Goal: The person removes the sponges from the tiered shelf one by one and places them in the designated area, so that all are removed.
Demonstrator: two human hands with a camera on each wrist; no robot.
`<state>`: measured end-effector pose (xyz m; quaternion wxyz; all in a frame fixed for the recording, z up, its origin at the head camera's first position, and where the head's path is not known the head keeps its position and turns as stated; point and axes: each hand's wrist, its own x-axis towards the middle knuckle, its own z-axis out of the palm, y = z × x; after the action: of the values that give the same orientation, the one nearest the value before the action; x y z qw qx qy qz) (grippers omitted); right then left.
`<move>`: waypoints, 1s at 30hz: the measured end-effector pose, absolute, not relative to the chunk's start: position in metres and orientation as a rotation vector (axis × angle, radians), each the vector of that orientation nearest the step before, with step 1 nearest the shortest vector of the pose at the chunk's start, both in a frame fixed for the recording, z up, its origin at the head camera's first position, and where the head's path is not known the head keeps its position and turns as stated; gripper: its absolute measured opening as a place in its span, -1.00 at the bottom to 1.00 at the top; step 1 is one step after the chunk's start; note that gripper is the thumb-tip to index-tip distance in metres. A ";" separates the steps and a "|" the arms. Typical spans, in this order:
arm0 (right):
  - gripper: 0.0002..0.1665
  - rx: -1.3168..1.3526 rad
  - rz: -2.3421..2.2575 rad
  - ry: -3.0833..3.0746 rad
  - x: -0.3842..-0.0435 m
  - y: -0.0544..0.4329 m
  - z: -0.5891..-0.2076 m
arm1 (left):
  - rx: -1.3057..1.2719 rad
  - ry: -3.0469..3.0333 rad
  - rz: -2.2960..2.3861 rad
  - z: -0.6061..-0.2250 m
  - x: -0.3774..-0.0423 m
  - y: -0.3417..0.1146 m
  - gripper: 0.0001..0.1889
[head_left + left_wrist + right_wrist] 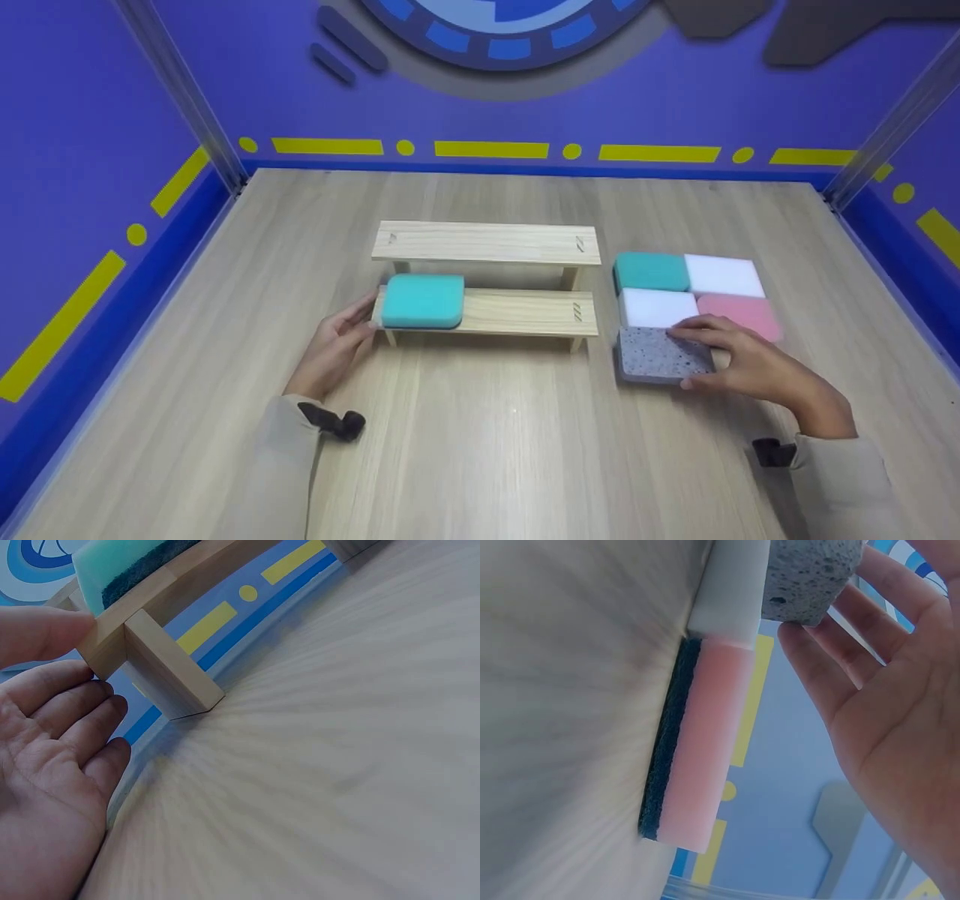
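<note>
My left hand [337,345] pinches the left end of the lower step [525,311] of a pale wooden stand between thumb and fingers. On that step, beside the hand, lies a teal sponge [423,300], its dark scouring layer [150,571] facing down. To the right, my right hand [750,364] grips a grey, speckled, porous sponge block [656,355] by its right side. In the right wrist view the block is raised, overlapping a white sponge [731,592]. A pink sponge [705,750] with a dark scouring layer lies on the table below the hand.
Behind the lower step stands a higher wooden step [487,244]. Another teal sponge [651,271] and a second white sponge [724,276] form the back row of the group at right. Blue panels [480,120] enclose the wooden table [480,435] at the back and sides.
</note>
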<state>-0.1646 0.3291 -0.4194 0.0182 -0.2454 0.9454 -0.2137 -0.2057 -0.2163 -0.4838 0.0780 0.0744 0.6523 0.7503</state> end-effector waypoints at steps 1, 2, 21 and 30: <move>-0.23 -0.760 -0.665 2.938 -0.164 0.329 -0.420 | 0.221 1.954 2.245 -0.484 -0.206 -0.216 -0.38; -0.23 -0.758 -0.663 2.940 -0.164 0.330 -0.420 | 0.219 1.955 2.241 -0.484 -0.206 -0.217 -0.38; -0.22 -0.694 -0.649 2.897 -0.165 0.335 -0.422 | 0.201 1.974 2.227 -0.484 -0.205 -0.218 -0.40; -0.23 -0.723 -0.640 2.902 -0.166 0.333 -0.423 | 0.206 1.956 2.239 -0.483 -0.206 -0.217 -0.39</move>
<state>-0.1657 0.3330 -0.4227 0.0415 -0.2361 0.9481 -0.2090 -0.2058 -0.2165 -0.4827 0.0804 0.0689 0.6542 0.7489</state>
